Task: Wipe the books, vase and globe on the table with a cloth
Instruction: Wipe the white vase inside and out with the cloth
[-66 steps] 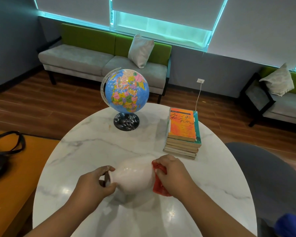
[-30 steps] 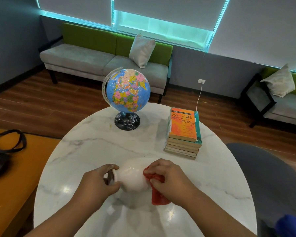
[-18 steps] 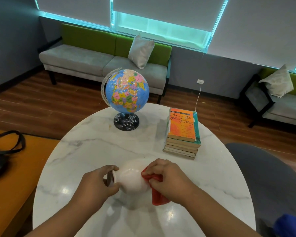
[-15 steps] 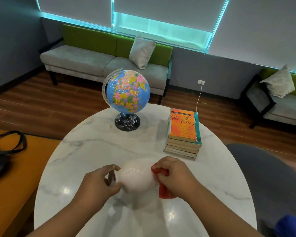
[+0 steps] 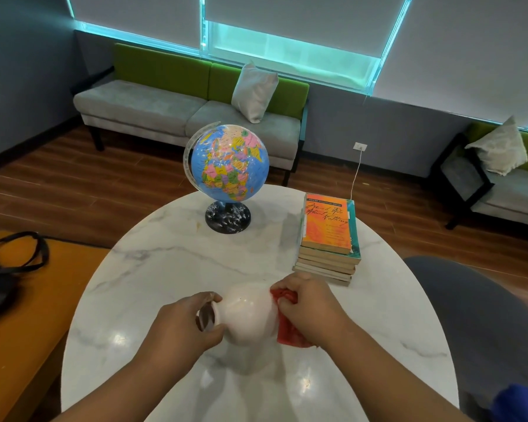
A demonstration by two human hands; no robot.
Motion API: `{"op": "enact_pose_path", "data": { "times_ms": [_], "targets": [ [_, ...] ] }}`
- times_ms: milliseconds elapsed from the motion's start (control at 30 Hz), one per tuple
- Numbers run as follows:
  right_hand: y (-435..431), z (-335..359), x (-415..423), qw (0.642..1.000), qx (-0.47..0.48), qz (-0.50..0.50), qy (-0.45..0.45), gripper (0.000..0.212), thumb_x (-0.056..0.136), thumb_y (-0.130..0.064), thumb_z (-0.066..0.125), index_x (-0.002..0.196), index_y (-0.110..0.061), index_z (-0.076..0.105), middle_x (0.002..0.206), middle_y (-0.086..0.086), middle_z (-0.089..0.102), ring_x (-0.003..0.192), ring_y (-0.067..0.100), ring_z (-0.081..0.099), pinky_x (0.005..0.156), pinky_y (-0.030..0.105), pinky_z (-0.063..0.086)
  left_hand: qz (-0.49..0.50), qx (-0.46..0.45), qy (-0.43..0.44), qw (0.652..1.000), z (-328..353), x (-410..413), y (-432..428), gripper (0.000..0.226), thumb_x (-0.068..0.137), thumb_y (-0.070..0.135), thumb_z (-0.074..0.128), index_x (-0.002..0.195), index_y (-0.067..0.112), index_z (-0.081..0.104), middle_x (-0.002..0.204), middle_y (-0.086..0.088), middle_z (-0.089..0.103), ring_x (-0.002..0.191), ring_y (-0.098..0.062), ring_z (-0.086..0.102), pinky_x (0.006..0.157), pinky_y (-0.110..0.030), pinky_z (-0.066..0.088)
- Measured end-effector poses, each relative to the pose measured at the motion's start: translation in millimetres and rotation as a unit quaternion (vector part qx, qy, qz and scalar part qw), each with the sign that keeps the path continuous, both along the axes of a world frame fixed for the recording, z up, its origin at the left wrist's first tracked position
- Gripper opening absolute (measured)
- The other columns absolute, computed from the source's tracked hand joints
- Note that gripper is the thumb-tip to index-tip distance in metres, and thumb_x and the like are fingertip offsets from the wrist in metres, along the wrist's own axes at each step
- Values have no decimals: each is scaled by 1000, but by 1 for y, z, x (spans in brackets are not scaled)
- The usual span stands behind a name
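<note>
**Vase held sideways, cloth on its right side**

The white vase [image 5: 247, 315] is lying on its side over the near part of the bench [image 5: 165, 269], neck pointing left. Contact with the bench cannot be told. The left hand [image 5: 180, 327] is gripping the neck, fingers [image 5: 209, 300] curling round the rim. The right hand [image 5: 308, 309] is bunching the red cloth [image 5: 288, 333] in curled fingers and pressing it against the vase's right side. The globe [image 5: 230, 166] is standing upright at the far edge. The books [image 5: 328, 236] are sitting stacked to its right, just beyond the right hand.
</note>
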State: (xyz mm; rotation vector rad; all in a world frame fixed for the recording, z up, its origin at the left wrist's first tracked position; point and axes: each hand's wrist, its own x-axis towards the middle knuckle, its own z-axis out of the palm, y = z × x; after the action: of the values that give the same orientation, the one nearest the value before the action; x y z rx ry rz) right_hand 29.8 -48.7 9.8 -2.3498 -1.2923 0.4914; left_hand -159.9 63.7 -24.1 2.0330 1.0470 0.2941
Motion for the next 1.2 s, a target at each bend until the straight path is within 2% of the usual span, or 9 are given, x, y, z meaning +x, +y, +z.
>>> {"op": "enact_pose_path", "data": {
  "times_ms": [133, 233, 400, 533, 633, 733, 900, 1033, 1200],
  "targets": [
    [2, 3, -20, 997, 11, 78, -3, 35, 87, -15, 56, 117, -30, 67, 119, -12, 53, 109, 6, 45, 91, 6, 32, 3, 6, 4, 1000, 2, 1, -1, 38, 71, 23, 78, 105, 35, 66, 76, 15, 64, 68, -5, 62, 54, -9, 43],
    [0, 5, -18, 997, 24, 63, 29, 33, 86, -12, 58, 111, -29, 71, 114, -13, 55, 98, -1, 46, 80, -4, 29, 6, 3, 4, 1000, 2, 0, -1, 38, 71, 24, 79, 105, 35, 66, 76, 15, 64, 68, -5, 63, 54, -10, 44],
    [4, 1, -11, 1000, 5, -10, -10, 32, 87, -14, 55, 111, -29, 70, 115, -8, 56, 109, 9, 51, 94, 16, 39, 1, 21, 6, 1000, 3, 4, -4, 42, 72, 27, 77, 111, 33, 64, 83, 17, 63, 75, -4, 62, 59, -11, 43],
    [1, 6, -31, 997, 23, 68, 38, 34, 85, -15, 58, 113, -30, 70, 113, -14, 54, 106, 3, 49, 93, 11, 37, 8, 22, 5, 1000, 3, 5, -4, 49, 72, 27, 77, 118, 30, 60, 91, 17, 64, 76, -3, 62, 65, -12, 47],
    [2, 6, -19, 998, 30, 3, 59, 31, 84, -12, 57, 104, -30, 72, 107, -13, 57, 99, 2, 52, 84, 6, 37, 11, 21, 0, 1000, 3, 5, -5, 48, 69, 27, 78, 114, 28, 62, 93, 15, 65, 76, -4, 64, 70, -19, 51],
    [7, 7, -9, 998, 12, -48, 40, 29, 85, -13, 56, 103, -30, 72, 112, -8, 60, 101, 8, 54, 85, 14, 39, -4, 35, 4, 999, 4, 6, -6, 46, 70, 30, 78, 113, 29, 61, 91, 15, 65, 78, -6, 63, 71, -18, 50],
    [8, 15, -25, 998, 5, 45, 47, 30, 85, -13, 58, 105, -31, 72, 111, -12, 58, 104, 5, 51, 91, 14, 40, -13, 48, 16, 999, 7, 6, -5, 48, 71, 33, 78, 115, 29, 60, 91, 16, 64, 78, -5, 62, 67, -12, 47],
    [10, 19, -14, 1000, -9, -8, 29, 29, 86, -14, 57, 103, -31, 72, 111, -9, 59, 104, 8, 54, 86, 15, 41, -19, 46, 3, 999, 9, 8, -9, 47, 72, 31, 77, 116, 29, 61, 89, 16, 63, 78, -6, 61, 67, -13, 46],
    [12, 24, -31, 995, -24, 83, -47, 43, 87, -21, 57, 129, -33, 56, 124, -8, 54, 119, 12, 40, 95, 19, 34, -16, 58, 3, 998, 16, 18, -11, 46, 74, 34, 75, 117, 27, 61, 85, 15, 62, 82, -7, 63, 73, -18, 49]
  ]
}}
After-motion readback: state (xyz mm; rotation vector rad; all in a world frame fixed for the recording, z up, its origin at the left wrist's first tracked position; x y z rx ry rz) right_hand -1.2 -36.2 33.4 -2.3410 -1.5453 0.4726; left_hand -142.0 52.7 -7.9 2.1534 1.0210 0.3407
